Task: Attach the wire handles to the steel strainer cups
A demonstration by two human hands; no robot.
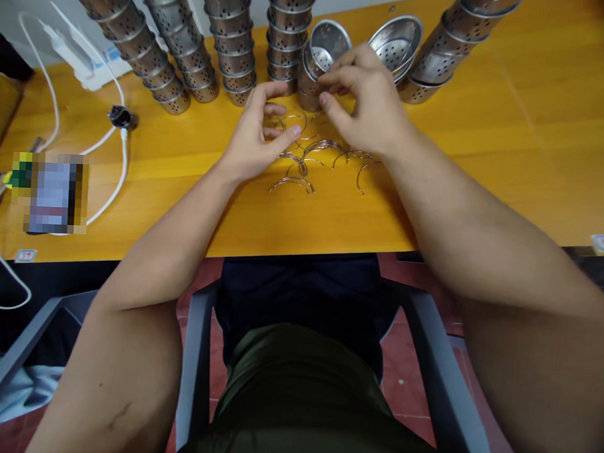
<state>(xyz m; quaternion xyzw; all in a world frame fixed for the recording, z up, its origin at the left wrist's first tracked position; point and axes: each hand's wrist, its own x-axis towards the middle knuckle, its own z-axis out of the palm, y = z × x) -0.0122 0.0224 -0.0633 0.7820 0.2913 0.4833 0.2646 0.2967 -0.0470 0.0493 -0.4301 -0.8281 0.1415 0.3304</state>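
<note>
My left hand [260,134] is just above the table, palm turned right, fingers slightly curled and thumb apart, with nothing visible in it. Beneath and beside it lies a loose pile of thin curved metal wires [325,146]. My right hand [365,96] hovers at the front of a perforated metal cup [330,37], its thumb and fingers apart. Whether its fingertips touch the cup cannot be made out. That cup sits tilted in another perforated cup [310,93], its mouth facing me. More wires [294,181] lie nearer the table's front edge.
Several stacks of perforated cups [234,56] line the back of the yellow table [535,150]. Right of my hand are a tilted wide-mouthed cup [397,47] and a leaning stack [440,52]. At left are a power strip [89,63], white cables, a black plug [121,117] and a blurred-out phone [56,196].
</note>
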